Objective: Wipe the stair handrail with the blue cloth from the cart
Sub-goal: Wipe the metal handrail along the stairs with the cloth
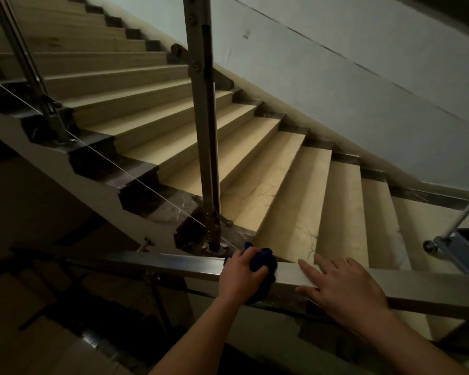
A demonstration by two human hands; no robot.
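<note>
Head view, looking down a dim stairwell: the blue cloth (263, 262) is bunched on top of the metal handrail (173, 262), near the middle of the rail's visible run. The left hand (241, 272) presses down on it, fingers closed around the bundle, so that only the cloth's right and upper folds show past the knuckles. Just beside it to the right, apart from the cloth, the right hand (344, 288) lies flat on the same rail with its fingers open and spread, gripping nothing. Beyond the rail a steel baluster post (205, 131) rises from the stair edge, with a glass panel to its left. Beige stone steps (295, 198) with dark edging climb up and to the left. At the far right edge the corner of a cart (455, 239) shows, one caster wheel visible
</note>
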